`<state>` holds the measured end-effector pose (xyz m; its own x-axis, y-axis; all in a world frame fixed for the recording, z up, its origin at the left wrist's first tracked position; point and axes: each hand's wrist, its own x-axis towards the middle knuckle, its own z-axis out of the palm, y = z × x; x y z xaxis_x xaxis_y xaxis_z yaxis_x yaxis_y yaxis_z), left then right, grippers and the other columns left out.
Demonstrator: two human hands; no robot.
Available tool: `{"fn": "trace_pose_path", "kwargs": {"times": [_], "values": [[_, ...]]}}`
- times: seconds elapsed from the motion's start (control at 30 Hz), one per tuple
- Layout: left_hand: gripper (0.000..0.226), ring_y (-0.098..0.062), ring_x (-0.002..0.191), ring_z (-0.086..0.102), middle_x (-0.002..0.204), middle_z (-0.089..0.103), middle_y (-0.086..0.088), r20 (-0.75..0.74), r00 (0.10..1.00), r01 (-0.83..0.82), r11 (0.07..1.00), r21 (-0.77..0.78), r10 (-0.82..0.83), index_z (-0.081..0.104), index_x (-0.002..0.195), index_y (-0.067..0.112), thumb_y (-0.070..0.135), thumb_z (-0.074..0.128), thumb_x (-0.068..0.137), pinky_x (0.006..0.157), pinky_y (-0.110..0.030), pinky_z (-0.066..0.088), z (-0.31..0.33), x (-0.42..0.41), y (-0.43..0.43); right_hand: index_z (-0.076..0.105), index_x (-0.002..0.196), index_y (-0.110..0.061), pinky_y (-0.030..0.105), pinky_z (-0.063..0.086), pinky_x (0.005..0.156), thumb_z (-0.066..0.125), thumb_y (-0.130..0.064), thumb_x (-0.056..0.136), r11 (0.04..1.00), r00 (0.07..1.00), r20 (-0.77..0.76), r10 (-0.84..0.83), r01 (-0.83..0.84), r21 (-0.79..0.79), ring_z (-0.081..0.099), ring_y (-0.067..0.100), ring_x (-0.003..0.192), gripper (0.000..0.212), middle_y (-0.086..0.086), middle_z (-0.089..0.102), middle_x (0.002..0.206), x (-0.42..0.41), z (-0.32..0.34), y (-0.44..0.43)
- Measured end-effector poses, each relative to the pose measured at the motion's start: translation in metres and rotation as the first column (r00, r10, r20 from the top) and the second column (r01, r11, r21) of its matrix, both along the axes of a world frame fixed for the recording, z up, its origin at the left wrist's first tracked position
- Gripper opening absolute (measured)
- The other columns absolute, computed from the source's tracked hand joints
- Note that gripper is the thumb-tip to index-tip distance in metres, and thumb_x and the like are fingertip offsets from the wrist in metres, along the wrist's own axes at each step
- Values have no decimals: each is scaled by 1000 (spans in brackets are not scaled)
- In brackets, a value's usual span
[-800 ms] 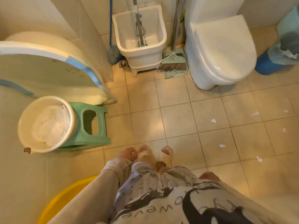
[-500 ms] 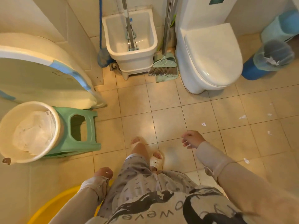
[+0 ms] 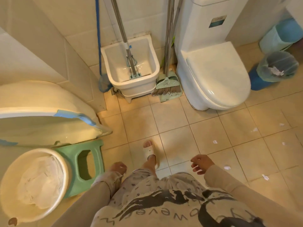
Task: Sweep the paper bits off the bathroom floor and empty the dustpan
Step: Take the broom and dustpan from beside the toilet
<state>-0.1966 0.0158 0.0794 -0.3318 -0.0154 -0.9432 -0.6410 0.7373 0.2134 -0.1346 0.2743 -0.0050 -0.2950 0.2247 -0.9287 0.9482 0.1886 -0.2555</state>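
Note:
A green broom [image 3: 166,88] and its green dustpan [image 3: 170,95] stand upright against the wall, between the mop sink and the toilet, their metal handles rising past the top edge. Several white paper bits [image 3: 215,141] lie scattered on the tan floor tiles to my right. A blue bin with a net liner [image 3: 277,67] stands right of the toilet. My left hand [image 3: 118,167] hangs by my hip, fingers loosely curled, holding nothing. My right hand [image 3: 200,163] is out in front of me, fingers apart and empty, well short of the broom.
A white mop sink [image 3: 154,74] with a mop in it stands against the back wall, beside a white toilet [image 3: 216,76] with its lid down. On my left are a tub [image 3: 49,125], a green stool [image 3: 85,164] and a white basin with cloth [image 3: 9,177].
I have stepped forward toward the back wall; the broom and sink appear closer. My right hand has swung up in front of me and my left hand has dropped back to my hip.

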Motion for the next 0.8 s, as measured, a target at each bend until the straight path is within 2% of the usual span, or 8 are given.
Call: {"fn": "trace_pose_path", "kwargs": {"times": [0.07,0.13,0.23,0.33,0.4,0.53,0.63,0.8], "values": [[29,-25,64,58,46,61,-4,-60,998,-6,1000,7,6,57,117,-15,-4,38,98,58,-24,46,-34,-33,-19,57,102,3,25,39,54,44,-6,95,999,999,41,-2,0,48,49,19,55,18,9,54,67,-5,-2,-1],[30,-13,41,53,48,55,0,-104,994,-20,1000,8,21,53,121,-17,-3,40,97,35,-12,41,-52,-76,-22,58,112,11,25,39,55,45,-4,95,997,996,73,-42,37,71,49,20,55,27,9,53,66,-7,-3,1],[30,6,22,49,62,51,-2,-172,984,59,995,83,-44,53,121,-16,-1,41,98,26,-4,34,-40,-127,2,57,117,16,28,40,59,45,-2,94,995,993,118,-26,14,99,50,23,59,32,11,56,70,-12,-3,3],[28,6,28,53,63,53,-1,-227,972,-19,984,178,60,56,118,-12,2,42,98,30,-3,37,-37,-169,21,59,119,12,29,46,73,46,-3,93,990,985,169,11,-35,134,55,23,85,33,21,66,109,-19,-2,6],[28,-3,45,57,66,54,1,-249,966,-16,979,202,67,57,118,-9,5,43,98,37,-7,41,-31,-190,32,59,122,7,31,47,86,47,-4,93,991,981,193,13,-38,126,57,23,95,34,19,61,128,-27,-1,11],[28,-8,57,50,77,59,-7,-256,966,17,980,198,35,56,118,-9,2,41,98,32,0,39,-39,-217,42,57,119,14,35,48,71,47,0,92,993,986,155,-59,42,114,51,19,60,32,22,65,97,-59,0,24],[29,-8,56,49,93,63,-19,-231,973,39,988,149,-3,55,121,-11,-1,40,98,30,0,37,-48,-225,44,55,116,14,31,41,54,44,4,93,983,980,98,-176,170,64,46,23,54,27,14,54,70,-103,0,36],[30,-10,55,46,98,59,-19,-105,994,16,1000,-9,-16,55,122,-9,0,39,98,37,-10,41,-70,-231,32,51,93,0,22,33,51,45,-4,94,986,986,-2,-167,167,23,46,21,52,8,11,51,65,-191,7,66]]}}
